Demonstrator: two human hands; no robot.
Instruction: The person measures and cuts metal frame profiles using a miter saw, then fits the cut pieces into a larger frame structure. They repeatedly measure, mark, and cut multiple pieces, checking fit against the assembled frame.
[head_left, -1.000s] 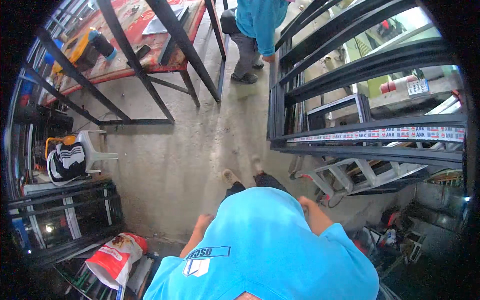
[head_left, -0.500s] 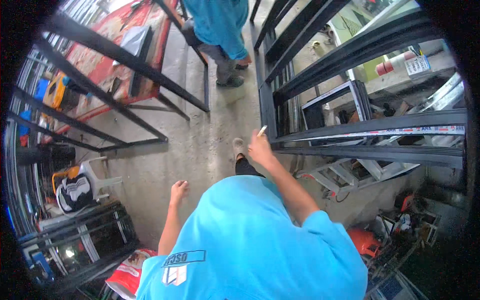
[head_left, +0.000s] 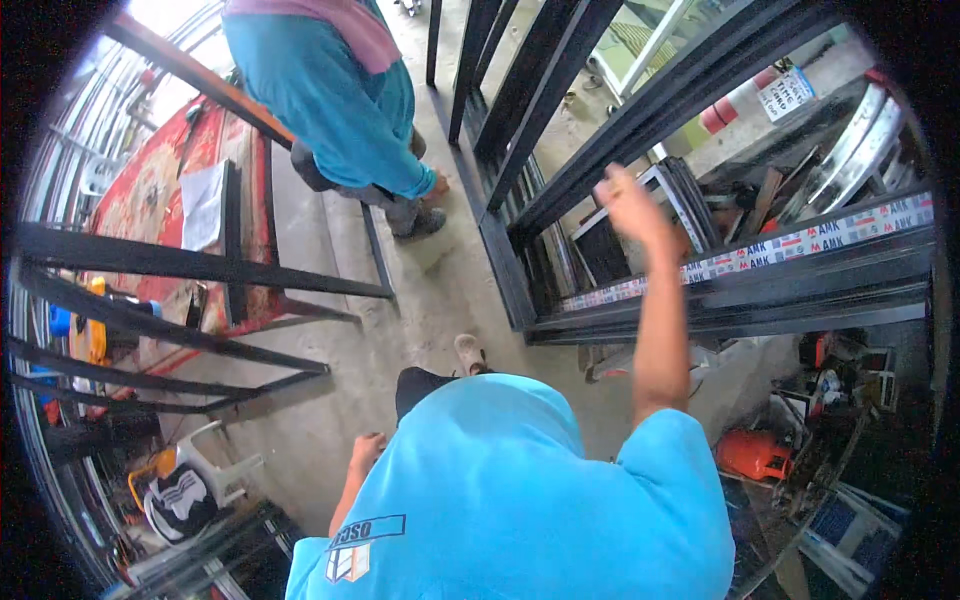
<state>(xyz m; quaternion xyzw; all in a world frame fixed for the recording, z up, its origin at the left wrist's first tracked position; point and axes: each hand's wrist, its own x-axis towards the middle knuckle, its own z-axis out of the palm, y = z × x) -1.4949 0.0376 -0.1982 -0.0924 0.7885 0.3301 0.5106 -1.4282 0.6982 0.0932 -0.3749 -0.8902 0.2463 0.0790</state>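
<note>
My right hand (head_left: 632, 208) is raised at the right, its fingers curled together and slightly blurred. It hangs over a stack of long dark metal frame bars (head_left: 640, 130); whether it touches them I cannot tell. Anything inside its fingers does not show clearly. Low on the left, my left hand (head_left: 368, 447) hangs beside my body with curled fingers, and their inner side is hidden. Below the right arm's reach runs a bar with a printed protective strip (head_left: 745, 258).
Ahead on the left, a person in a teal top (head_left: 320, 110) stands beside a red patterned table (head_left: 150, 190). Dark metal frames (head_left: 200, 262) reach across the left side. A white plastic chair (head_left: 225, 470) stands lower left. An orange-red gas cylinder (head_left: 752, 455) lies lower right.
My right hand, earlier holding a short pale stick, has swung up and right over the dark frames. I have stepped forward, and the person in teal appears nearer and further left.
</note>
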